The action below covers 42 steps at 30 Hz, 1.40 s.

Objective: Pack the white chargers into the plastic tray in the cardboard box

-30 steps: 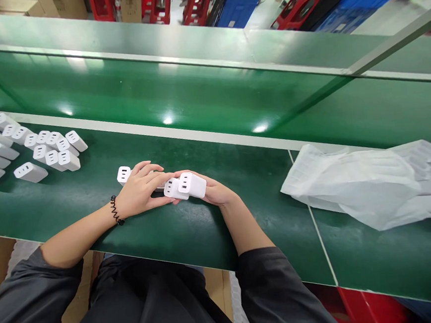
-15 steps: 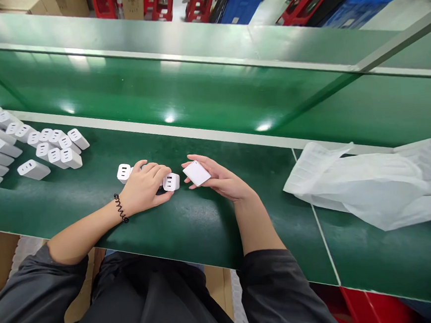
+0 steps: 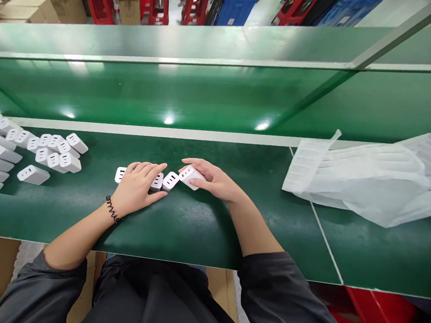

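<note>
My left hand (image 3: 137, 187) lies palm down on a short row of white chargers (image 3: 164, 181) on the green table (image 3: 190, 223), its fingers stretched flat over them. One charger of that row (image 3: 120, 175) pokes out past the hand on the left. My right hand (image 3: 211, 181) grips a single white charger (image 3: 190, 177) just to the right of the row, with its port face turned toward me and low over the table.
A heap of several white chargers (image 3: 32, 156) lies at the far left of the table. A pile of white plastic bags (image 3: 369, 179) covers the right side. A raised green shelf (image 3: 195, 93) runs behind. Red stools and blue crates stand beyond.
My right hand lifted one charger off the row, turned it over, and has brought it back down beside the row. My left hand's fingers flattened over the row.
</note>
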Motion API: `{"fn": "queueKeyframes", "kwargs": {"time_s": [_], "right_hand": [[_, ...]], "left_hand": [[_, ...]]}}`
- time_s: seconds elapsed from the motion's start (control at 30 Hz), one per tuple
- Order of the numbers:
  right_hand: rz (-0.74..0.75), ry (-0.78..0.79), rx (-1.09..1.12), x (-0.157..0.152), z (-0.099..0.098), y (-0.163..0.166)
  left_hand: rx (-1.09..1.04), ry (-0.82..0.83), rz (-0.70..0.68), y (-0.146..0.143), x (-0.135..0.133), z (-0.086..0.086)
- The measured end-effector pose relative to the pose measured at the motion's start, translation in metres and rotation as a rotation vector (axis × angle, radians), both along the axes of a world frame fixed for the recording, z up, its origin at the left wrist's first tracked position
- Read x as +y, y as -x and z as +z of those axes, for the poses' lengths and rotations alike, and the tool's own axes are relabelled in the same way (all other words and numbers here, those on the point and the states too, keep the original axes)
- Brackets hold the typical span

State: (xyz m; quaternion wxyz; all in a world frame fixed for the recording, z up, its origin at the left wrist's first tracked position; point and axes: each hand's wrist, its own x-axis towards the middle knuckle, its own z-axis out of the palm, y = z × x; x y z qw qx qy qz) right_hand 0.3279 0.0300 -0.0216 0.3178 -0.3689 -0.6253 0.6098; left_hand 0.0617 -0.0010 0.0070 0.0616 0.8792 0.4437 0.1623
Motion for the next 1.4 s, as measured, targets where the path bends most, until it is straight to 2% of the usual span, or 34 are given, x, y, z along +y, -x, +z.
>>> {"fn": "queueKeyframes", "kwargs": {"time_s": [0.17,0.3,0.63,1.07,1.23,1.4], "right_hand": [[0.053,-0.079,-0.06,-0.002,0.001,0.0],[0.108,-0.069,-0.031,-0.004,0.004,0.002],[0.05,-0.075,-0.023,-0.002,0.004,0.004],[0.053,-0.258,-0.266,-0.007,-0.001,0.007],[0.197,-0.26,-0.266,-0.009,0.0,0.007],[0.153,-0.237,-0.271,-0.009,-0.006,0.01]], "left_hand": [[-0.008,0.038,-0.047,0.007,0.004,0.001],[0.005,0.013,-0.099,0.006,0.005,-0.001],[-0.019,-0.048,-0.107,0.002,0.004,-0.008],[-0.022,-0.027,-0.105,0.002,0.003,-0.006],[0.02,0.073,-0.149,0.023,0.012,0.009],[0.056,0.207,-0.157,0.058,0.03,0.02]]}}
